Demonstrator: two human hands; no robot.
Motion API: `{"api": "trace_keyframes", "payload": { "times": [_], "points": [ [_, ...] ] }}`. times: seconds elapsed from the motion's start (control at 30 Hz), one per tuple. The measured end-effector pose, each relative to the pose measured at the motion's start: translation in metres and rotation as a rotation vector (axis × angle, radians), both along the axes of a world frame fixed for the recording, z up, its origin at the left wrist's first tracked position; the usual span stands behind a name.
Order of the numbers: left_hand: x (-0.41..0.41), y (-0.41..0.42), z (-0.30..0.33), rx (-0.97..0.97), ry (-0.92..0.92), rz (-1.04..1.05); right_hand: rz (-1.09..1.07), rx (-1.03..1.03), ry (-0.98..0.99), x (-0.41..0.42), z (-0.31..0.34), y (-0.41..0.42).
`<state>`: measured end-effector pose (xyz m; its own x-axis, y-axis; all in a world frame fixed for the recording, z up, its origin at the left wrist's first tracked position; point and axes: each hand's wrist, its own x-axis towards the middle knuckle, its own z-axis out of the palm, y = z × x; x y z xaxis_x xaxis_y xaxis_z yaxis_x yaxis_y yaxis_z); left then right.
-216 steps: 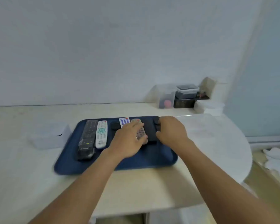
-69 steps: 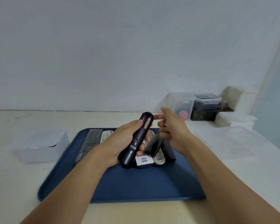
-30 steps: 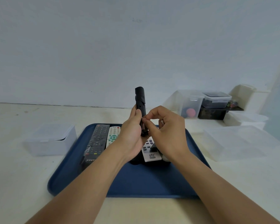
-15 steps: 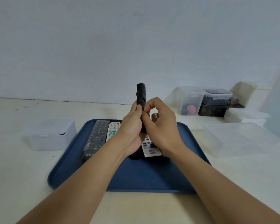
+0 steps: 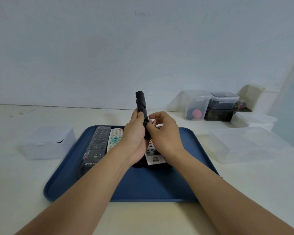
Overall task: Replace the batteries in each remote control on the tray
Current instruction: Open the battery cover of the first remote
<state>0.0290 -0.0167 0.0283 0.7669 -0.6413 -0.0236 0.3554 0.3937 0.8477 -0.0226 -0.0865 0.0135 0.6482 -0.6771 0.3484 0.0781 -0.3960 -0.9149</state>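
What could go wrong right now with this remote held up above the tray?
The left hand grips the black remote upright over the tray, so a battery freed by the right hand could drop among the remotes below. The right hand's fingertips work close against the remote; a slip could knock it from the grip.

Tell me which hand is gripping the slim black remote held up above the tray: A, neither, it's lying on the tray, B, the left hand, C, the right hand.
B: the left hand wraps around the slim black remote, holding it upright above the blue tray, while the right hand works at its side with its fingertips.
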Motion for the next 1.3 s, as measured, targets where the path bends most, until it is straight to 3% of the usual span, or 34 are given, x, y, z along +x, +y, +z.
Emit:
{"api": "trace_keyframes", "payload": {
  "times": [0.1, 0.3, 0.4, 0.47, 0.67, 0.8, 0.9, 1.1, 1.3],
  "points": [
    [0.004, -0.002, -0.002, -0.019, 0.013, 0.017, 0.035, 0.207, -0.030, 0.003, 0.000, 0.000],
    [0.012, 0.000, 0.000, -0.116, 0.178, 0.043, 0.345, 1.156, -0.283, -0.006, 0.027, -0.025],
    [0.007, 0.003, 0.006, -0.113, 0.176, -0.049, 0.411, 1.250, -0.382, -0.025, 0.039, -0.039],
    [-0.006, 0.001, 0.012, -0.094, 0.165, -0.139, 0.357, 1.067, -0.364, -0.047, 0.046, -0.047],
    [-0.048, -0.027, 0.026, 0.175, -0.111, -0.187, -0.130, -0.241, 0.090, -0.134, 0.074, -0.101],
    [-0.075, -0.062, 0.023, 0.407, -0.529, -0.118, -0.154, -0.910, 0.724, -0.187, 0.077, -0.132],
    [-0.094, -0.083, 0.015, 0.471, -0.588, -0.087, -0.174, -1.352, 0.957, -0.204, 0.053, -0.147],
    [-0.095, -0.104, -0.005, 0.545, -0.561, -0.239, -0.094, -1.614, 0.903, -0.199, 0.023, -0.163],
    [-0.095, -0.110, -0.015, 0.532, -0.770, -0.208, 0.002, -1.778, 0.655, -0.191, 0.022, -0.181]
  ]
}}
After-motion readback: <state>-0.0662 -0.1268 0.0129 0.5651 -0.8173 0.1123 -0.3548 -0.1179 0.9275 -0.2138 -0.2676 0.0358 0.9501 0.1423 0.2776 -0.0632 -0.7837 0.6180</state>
